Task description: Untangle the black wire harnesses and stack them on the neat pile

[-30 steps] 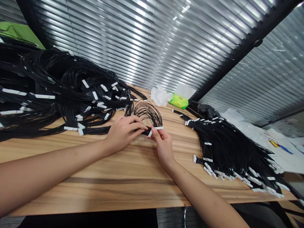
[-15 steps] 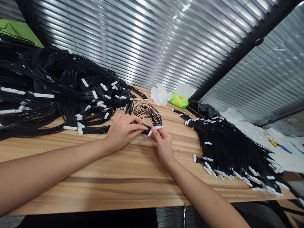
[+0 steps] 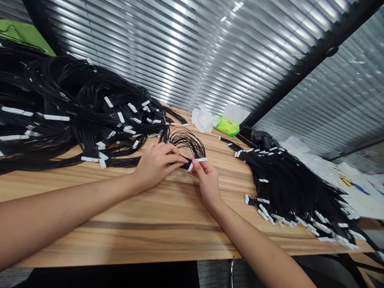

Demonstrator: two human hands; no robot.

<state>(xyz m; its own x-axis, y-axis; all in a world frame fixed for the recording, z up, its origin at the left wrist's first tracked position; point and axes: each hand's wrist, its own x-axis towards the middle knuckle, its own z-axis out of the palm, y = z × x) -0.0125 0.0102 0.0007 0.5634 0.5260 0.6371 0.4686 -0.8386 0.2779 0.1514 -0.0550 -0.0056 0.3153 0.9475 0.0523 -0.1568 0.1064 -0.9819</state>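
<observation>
Thin black wires [image 3: 187, 138] arch in a loop above my hands, ending in a white connector [image 3: 201, 159]. My right hand [image 3: 207, 178] pinches this connector between thumb and fingers, along with a second white connector [image 3: 190, 166] that sits at an angle to it. To the left, my left hand [image 3: 157, 165] is closed, thumb against fingers, on the black wires close to that second connector. The fingertips of the two hands are a short way apart, just over the wooden table [image 3: 135, 224]. Part of the wire bundle is hidden behind my left hand.
A large heap of black wire harnesses [image 3: 72, 96] with white connectors covers the table's left side. Another pile [image 3: 291, 188] lies at the right. Crumpled tissue [image 3: 204, 119] and a green tissue pack [image 3: 227, 126] are at the back, near metal blinds [image 3: 168, 48]. Yellow-and-blue cutters [image 3: 354, 185] lie far right.
Hardly anything differs. Both hands keep their hold on the wires and connectors; the whole view has shifted very slightly.
</observation>
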